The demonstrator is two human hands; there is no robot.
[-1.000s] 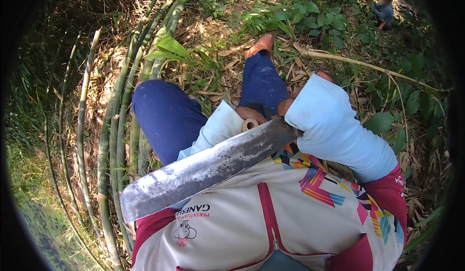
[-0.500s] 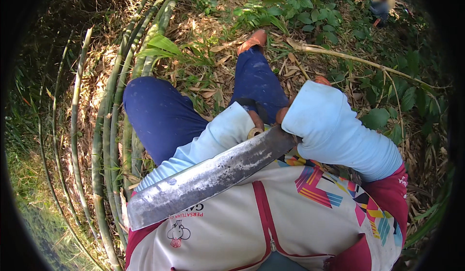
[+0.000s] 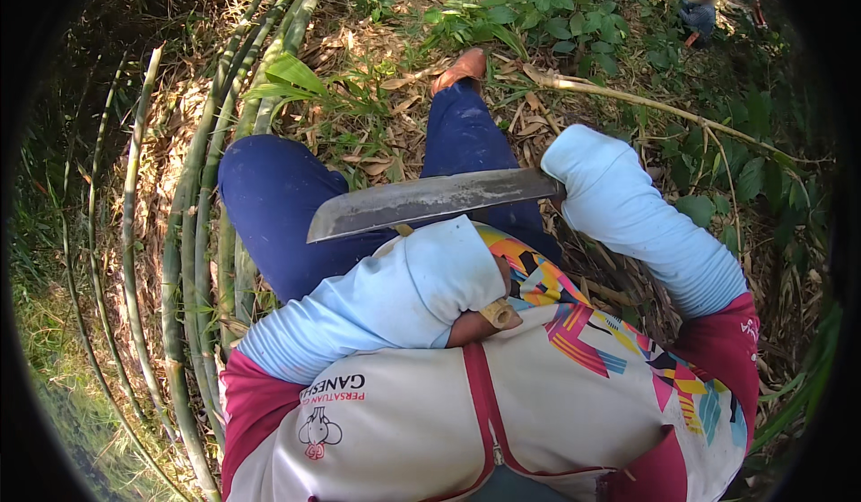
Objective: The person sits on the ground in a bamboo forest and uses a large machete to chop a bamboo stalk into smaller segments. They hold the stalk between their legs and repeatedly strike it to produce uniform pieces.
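Observation:
A broad machete [image 3: 435,199] reaches left from my right hand [image 3: 560,199], its grey blade over my blue-trousered thighs. The light blue sleeve hides most of that hand and the handle, but the hand is closed on it. Close to my shirt front, my left hand [image 3: 472,329] grips a short piece of bamboo [image 3: 500,314], whose pale cut end points toward my right side. A similar pale tip pokes out beyond the left sleeve, just below the blade. Whether it belongs to the same piece is hidden by the sleeve. The blade is apart from my left hand.
Several long green bamboo stalks [image 3: 184,260] stretch along my left. A brown branch [image 3: 646,103] lies across the leaf litter ahead on the right, near leafy plants [image 3: 556,17]. At the far right, another person [image 3: 698,17] is low on the ground. My brown boot [image 3: 460,69] rests ahead.
The machete has swung away from my body, off my left forearm, and now lies over my thighs. My left hand has come back toward my shirt with the bamboo piece.

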